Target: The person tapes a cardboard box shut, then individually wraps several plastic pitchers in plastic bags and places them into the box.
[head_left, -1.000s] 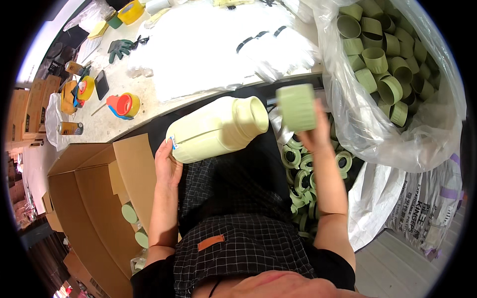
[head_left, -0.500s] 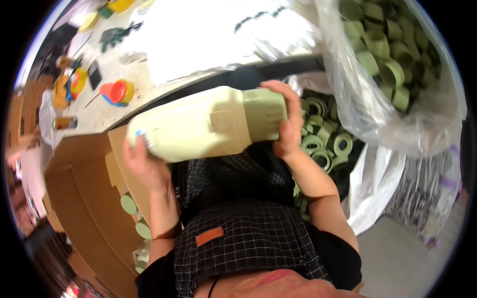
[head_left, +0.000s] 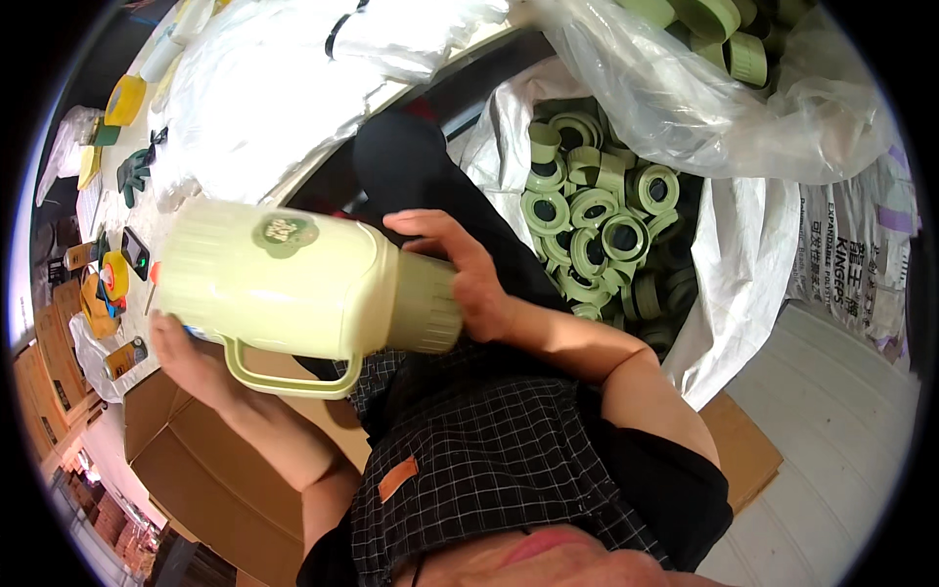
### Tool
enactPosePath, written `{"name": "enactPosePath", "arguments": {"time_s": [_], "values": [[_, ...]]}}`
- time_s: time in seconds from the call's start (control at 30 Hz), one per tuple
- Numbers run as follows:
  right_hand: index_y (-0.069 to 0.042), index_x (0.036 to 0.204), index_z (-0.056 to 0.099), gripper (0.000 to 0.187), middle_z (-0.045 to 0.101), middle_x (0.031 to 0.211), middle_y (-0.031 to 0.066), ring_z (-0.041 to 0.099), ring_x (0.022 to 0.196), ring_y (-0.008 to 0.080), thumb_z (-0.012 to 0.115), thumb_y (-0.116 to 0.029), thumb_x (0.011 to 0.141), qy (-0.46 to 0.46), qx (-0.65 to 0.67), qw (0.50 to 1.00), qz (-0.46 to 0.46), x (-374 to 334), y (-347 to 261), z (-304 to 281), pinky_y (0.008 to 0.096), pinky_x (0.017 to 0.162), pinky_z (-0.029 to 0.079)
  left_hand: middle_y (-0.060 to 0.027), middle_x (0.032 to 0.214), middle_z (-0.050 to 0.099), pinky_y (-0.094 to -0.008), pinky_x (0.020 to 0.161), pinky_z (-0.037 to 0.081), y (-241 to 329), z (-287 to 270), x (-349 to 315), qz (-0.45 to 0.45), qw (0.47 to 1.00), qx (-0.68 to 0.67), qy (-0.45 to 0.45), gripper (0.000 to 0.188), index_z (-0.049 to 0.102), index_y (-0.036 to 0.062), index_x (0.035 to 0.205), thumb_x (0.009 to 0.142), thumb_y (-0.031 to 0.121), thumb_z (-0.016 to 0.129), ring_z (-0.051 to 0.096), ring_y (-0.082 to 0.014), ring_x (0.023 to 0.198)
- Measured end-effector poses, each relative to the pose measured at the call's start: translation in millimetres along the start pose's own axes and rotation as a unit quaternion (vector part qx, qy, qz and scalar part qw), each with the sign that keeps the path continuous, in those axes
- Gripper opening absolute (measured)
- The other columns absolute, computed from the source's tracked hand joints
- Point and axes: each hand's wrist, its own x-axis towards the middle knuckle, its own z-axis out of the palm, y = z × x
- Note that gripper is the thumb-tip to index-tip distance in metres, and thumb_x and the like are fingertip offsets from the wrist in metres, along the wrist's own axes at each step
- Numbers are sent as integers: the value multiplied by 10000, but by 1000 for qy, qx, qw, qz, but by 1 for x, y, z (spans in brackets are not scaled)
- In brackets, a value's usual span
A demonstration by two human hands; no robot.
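Observation:
A pale green thermos flask (head_left: 284, 279) lies sideways in the air between my hands, its loop handle (head_left: 289, 383) toward me and a round darker green emblem on its body. My left hand (head_left: 196, 370) supports the base end at the left, fingers against the bottom edge. At the other end, my right hand (head_left: 469, 279) grips the ribbed, darker green cap (head_left: 425, 305); part of the cap is hidden behind that hand.
To the right stands a white woven sack (head_left: 753, 264) of green rings and collars (head_left: 592, 210). A clear plastic bag (head_left: 675, 98) holds green cups beyond it. An open cardboard box (head_left: 220, 479) sits at lower left. The workbench (head_left: 127, 176) bears tape rolls, gloves and white plastic bags.
The flask has turned about its length, bringing its handle and emblem into sight. Both hands have shifted left with it, and the view has swung, showing more of the sack.

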Motion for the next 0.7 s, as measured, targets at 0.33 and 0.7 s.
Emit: {"name": "enactPosePath", "arguments": {"time_s": [0.33, 0.7], "values": [[-52, 1200, 584, 394, 579, 1192, 270, 607, 1065, 437, 666, -231, 860, -164, -361, 767, 504, -150, 237, -68, 492, 904, 512, -111, 1120, 595, -490, 1041, 372, 17, 111, -11, 204, 915, 60, -344, 504, 630, 86, 923, 542, 263, 910, 497, -330, 1124], [-56, 1087, 552, 356, 608, 1180, 190, 589, 1086, 395, 702, -111, 769, -250, -382, 777, 434, -153, 247, -52, 479, 891, 501, -177, 1334, 534, -395, 1048, 406, -16, 62, -127, -112, 985, 76, -106, 538, 482, -26, 1380, 944, 271, 591, 532, -289, 1217]]}}
